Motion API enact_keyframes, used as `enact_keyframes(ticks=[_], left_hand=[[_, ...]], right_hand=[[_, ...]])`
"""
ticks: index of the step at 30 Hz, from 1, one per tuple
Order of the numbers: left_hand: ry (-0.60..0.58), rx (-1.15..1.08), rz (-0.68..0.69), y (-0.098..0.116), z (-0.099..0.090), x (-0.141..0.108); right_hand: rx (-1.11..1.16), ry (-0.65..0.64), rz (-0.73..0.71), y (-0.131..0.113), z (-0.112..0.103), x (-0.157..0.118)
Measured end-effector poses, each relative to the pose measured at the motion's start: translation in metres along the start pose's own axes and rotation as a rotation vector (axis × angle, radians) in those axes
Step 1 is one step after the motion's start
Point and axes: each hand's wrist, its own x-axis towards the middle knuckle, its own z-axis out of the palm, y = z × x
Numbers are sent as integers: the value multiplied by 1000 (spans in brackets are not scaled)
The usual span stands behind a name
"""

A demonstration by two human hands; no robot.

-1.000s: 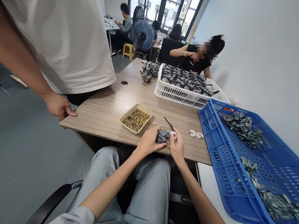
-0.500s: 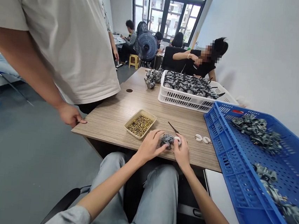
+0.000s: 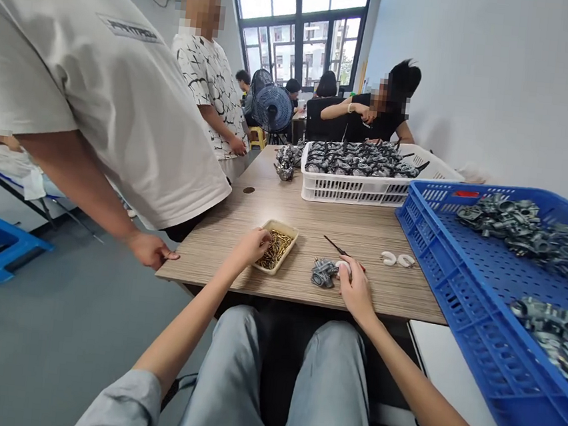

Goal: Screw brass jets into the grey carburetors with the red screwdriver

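Left hand point(image 3: 259, 244): its fingers are bending together over the brass pieces point(image 3: 278, 247) in the cream tray point(image 3: 296, 231); cannot tell whether they are gripping one. Right hand point(image 3: 357, 288): thumb and fingers are closing narrowly on a white curved piece point(image 3: 342, 266), which is showing only in part.

The grey carburetor body point(image 3: 322, 274) is lying on the counter point(image 3: 314, 217) near its front edge, to the right of the tray and just left of the white curved piece; contact between these two is unclear. Neither hand is gripping the carburetor body. A thin dark tool point(image 3: 332, 244) is lying behind it, slanting toward the right hand, which is hiding part of it.

Two white U-shaped pieces point(image 3: 389, 259) are lying side by side to the right of that hand. Beyond them, a blue crate point(image 3: 455, 316) is holding loose grey metal castings point(image 3: 499, 215) in separate heaps. Farther back on the counter, a white crate point(image 3: 351, 193) is holding rows of dark-and-grey assemblies point(image 3: 357, 158). A co-worker's hand point(image 3: 151, 250) is resting at the counter's left corner.
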Motion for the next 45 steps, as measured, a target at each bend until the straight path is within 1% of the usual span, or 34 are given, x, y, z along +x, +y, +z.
enact_keyframes(ticks=[3, 10, 18, 24, 35, 40, 45], left_hand=[[-56, 55, -15, -2, -3, 7], [-156, 227, -53, 6, -14, 26], [-257, 343, -19, 15, -11, 40], [-278, 371, -2, 17, -13, 41], [-329, 325, 29, 7, -16, 44], [-329, 299, 49, 7, -16, 45], [-299, 273, 53, 11, -15, 44]], right_hand=[[20, 10, 4, 1, 1, 0], [54, 25, 18, -1, 1, 1], [85, 23, 34, 0, 2, 2], [97, 21, 42, 0, 1, 2], [100, 10, 39, 2, 1, 2], [97, 19, 39, 1, 1, 1], [97, 23, 42, 0, 1, 1]])
